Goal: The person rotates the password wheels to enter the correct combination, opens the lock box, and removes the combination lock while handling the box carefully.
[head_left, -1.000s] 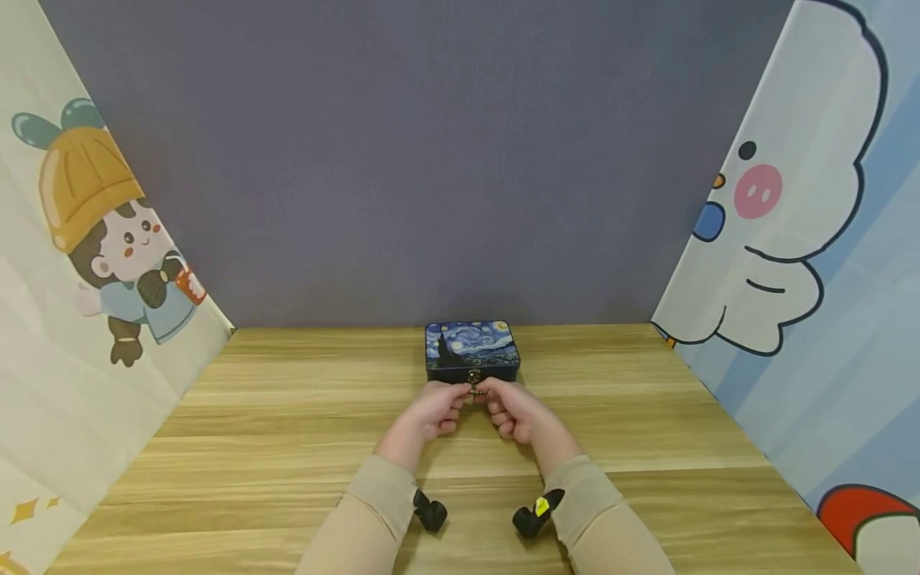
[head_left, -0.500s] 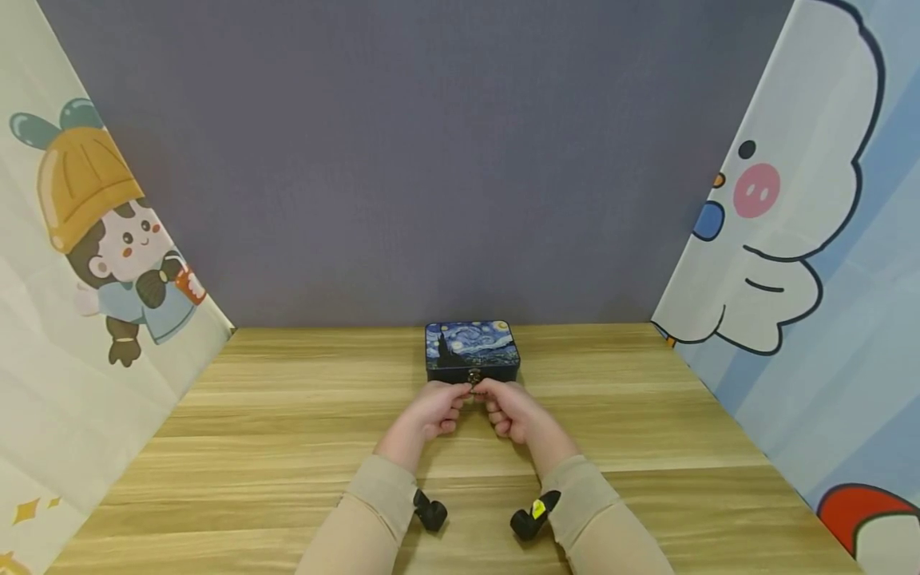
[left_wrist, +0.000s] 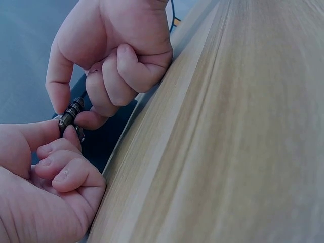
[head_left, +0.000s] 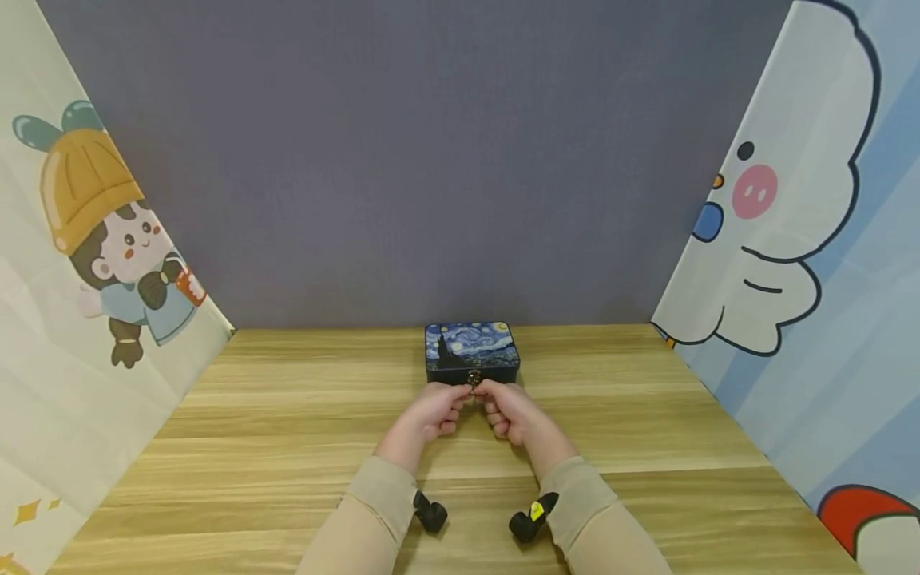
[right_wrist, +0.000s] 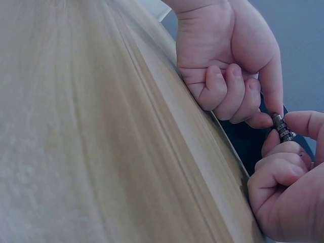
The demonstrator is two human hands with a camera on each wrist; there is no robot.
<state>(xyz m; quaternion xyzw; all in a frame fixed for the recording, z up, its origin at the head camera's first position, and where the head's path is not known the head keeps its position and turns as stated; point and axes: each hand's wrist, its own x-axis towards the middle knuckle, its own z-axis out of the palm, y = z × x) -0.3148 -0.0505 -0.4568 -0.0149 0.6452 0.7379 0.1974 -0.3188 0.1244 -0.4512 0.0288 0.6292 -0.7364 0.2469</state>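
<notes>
A small dark metal combination padlock [left_wrist: 71, 112], with ringed number dials, is at the front of a tin box [head_left: 470, 347] whose lid bears a swirling blue night-sky picture. My left hand [head_left: 434, 407] pinches one end of the padlock between thumb and index finger, its other fingers curled in. From the right, my right hand [head_left: 513, 411] pinches the dial end in the same way, as the right wrist view shows with the padlock [right_wrist: 283, 127] between both hands. The brass-coloured clasp [head_left: 474, 376] shows just above my fingertips. Fingers hide part of the padlock, and its dial numbers are too small to read.
The box stands near the back edge of a wood-grain table [head_left: 287, 447], close to a grey back panel [head_left: 431, 160]. Cartoon-printed sheets line the left and right sides. Black wrist cameras [head_left: 431, 512] sit on both sleeves.
My right hand and wrist have shifted very slightly left at the padlock. The left hand and the box keep their places.
</notes>
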